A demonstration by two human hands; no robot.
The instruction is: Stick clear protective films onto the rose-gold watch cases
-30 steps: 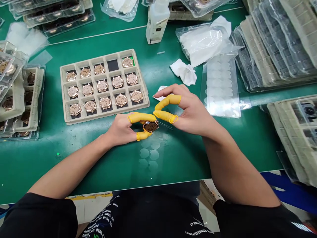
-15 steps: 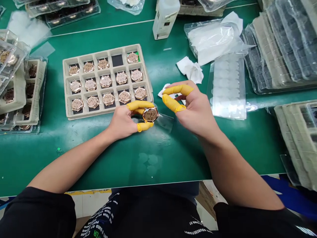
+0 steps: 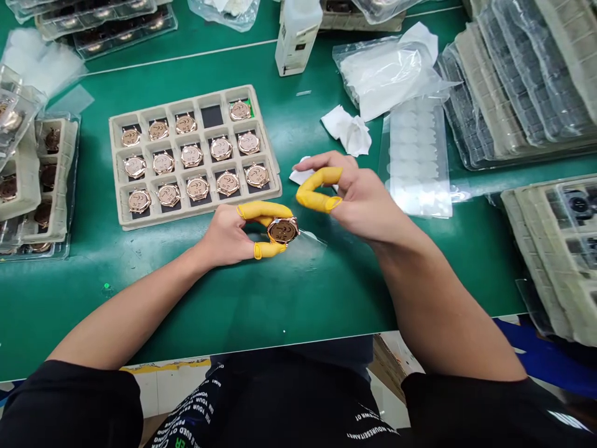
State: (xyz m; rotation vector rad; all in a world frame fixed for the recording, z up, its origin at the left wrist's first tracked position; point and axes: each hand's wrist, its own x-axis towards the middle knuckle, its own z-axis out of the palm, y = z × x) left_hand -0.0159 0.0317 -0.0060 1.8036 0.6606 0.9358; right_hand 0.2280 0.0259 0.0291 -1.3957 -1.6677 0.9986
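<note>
My left hand [image 3: 233,233], with yellow finger cots on thumb and fingers, grips a rose-gold watch case [image 3: 282,231] by its edges, back side facing up. Up and to the right of it is my right hand [image 3: 342,186]. Its yellow-covered thumb and index finger meet in a pinch, and whatever may be between them is too small to make out. A clear film sheet [image 3: 313,237] lies on the table just right of the watch case. Beyond my left hand sits a beige compartment tray [image 3: 189,211] of similar watch cases, one compartment holding only a dark pad.
Crumpled white wipes [image 3: 347,130] lie past my right hand. Beside them are a sheet of round clear films [image 3: 415,162] and a plastic bag of white cloths [image 3: 382,71]. A white bottle [image 3: 298,37] stands behind. Stacked trays [image 3: 508,87] flank the right, others [image 3: 56,180] the left.
My right thumb and index finger have closed together and come lower, closer to the watch case. My left hand keeps its grip. The whole view has shifted slightly.
</note>
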